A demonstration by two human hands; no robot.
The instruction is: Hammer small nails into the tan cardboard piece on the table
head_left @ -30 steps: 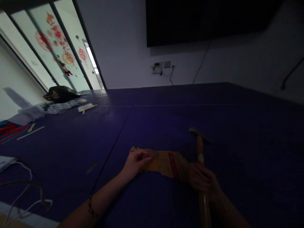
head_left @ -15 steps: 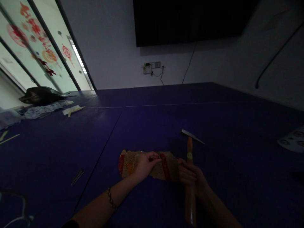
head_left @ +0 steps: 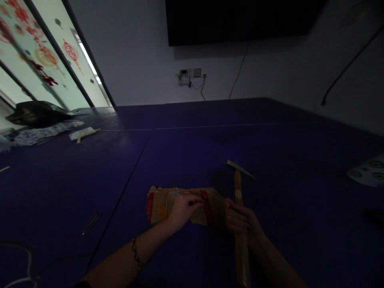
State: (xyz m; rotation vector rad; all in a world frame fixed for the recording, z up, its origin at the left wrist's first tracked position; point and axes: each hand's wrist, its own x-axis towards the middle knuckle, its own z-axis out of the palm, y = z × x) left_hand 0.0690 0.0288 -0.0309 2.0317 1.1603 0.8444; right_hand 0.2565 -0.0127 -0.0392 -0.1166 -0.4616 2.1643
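A brown cardboard piece [head_left: 162, 202] with red bands and an orange patch lies flat on the dark purple surface. On top of it rests my left hand [head_left: 185, 208], its fingers pinched together near a red band; what they hold, if anything, is too small to make out. My right hand [head_left: 241, 220] is wrapped round the wooden handle of a hammer [head_left: 238, 185] at the cardboard's right end. The hammer's thin metal head points up and away, above the surface.
Several thin metal pieces [head_left: 91, 223] lie at the left. A white cable [head_left: 28, 260] curves at the lower left. Farther back are a black bag [head_left: 37, 113] and papers [head_left: 84, 133]. A pale object with round marks [head_left: 367, 172] sits at the right edge.
The view has shifted slightly, so the background sits higher and the left-side items farther left. My hands keep nearly the same pose, with the hammer still in my right hand.
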